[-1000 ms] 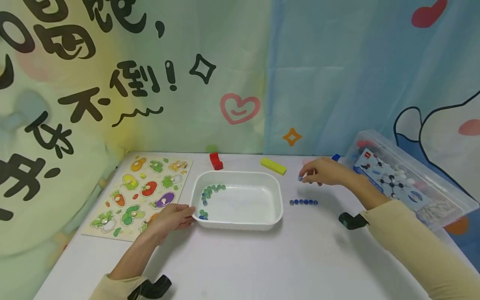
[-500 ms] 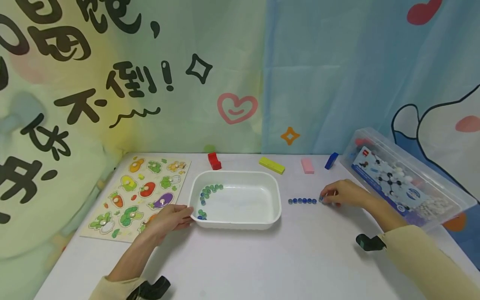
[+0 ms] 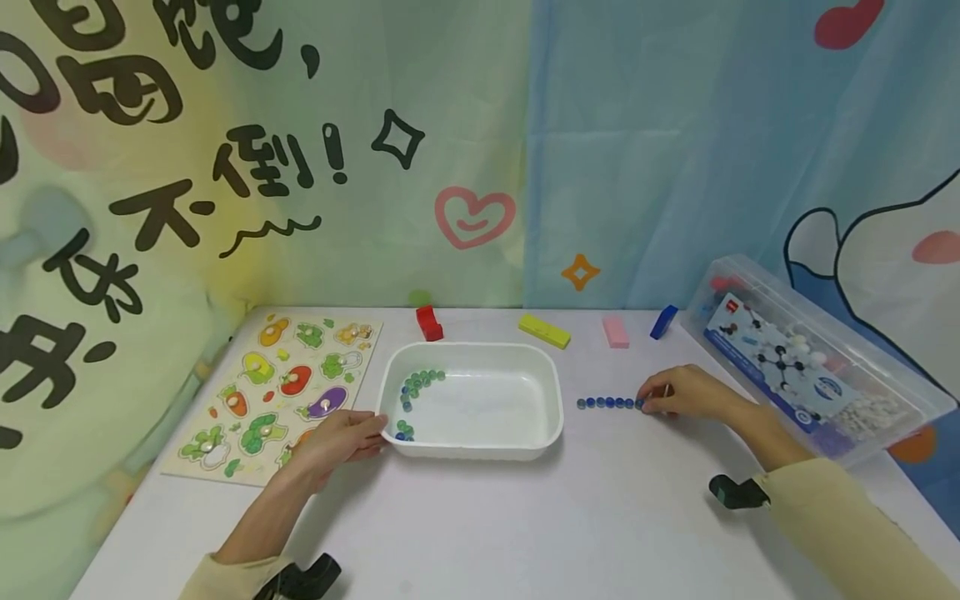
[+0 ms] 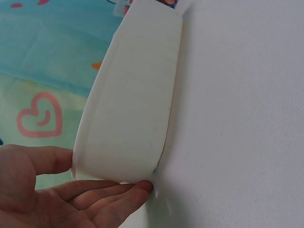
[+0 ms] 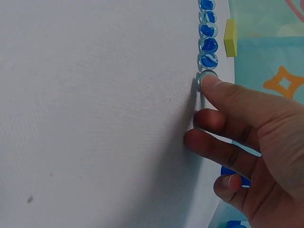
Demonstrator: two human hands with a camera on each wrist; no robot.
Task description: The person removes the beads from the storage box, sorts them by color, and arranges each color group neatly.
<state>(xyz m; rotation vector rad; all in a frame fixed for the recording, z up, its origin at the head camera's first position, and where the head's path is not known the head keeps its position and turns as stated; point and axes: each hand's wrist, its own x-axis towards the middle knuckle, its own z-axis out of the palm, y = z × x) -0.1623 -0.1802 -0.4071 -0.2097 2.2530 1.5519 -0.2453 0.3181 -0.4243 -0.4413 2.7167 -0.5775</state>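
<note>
While left hand [image 3: 341, 440] stays on tray [image 3: 471, 451], right hand [image 3: 686, 393] nudged marble [image 5: 205, 78] against row [image 3: 607, 403].

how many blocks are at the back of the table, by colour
red block: 1
yellow block: 1
pink block: 1
blue block: 1
total: 4

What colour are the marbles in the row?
Clear glass with blue swirls; the marbles show best in the right wrist view.
</note>
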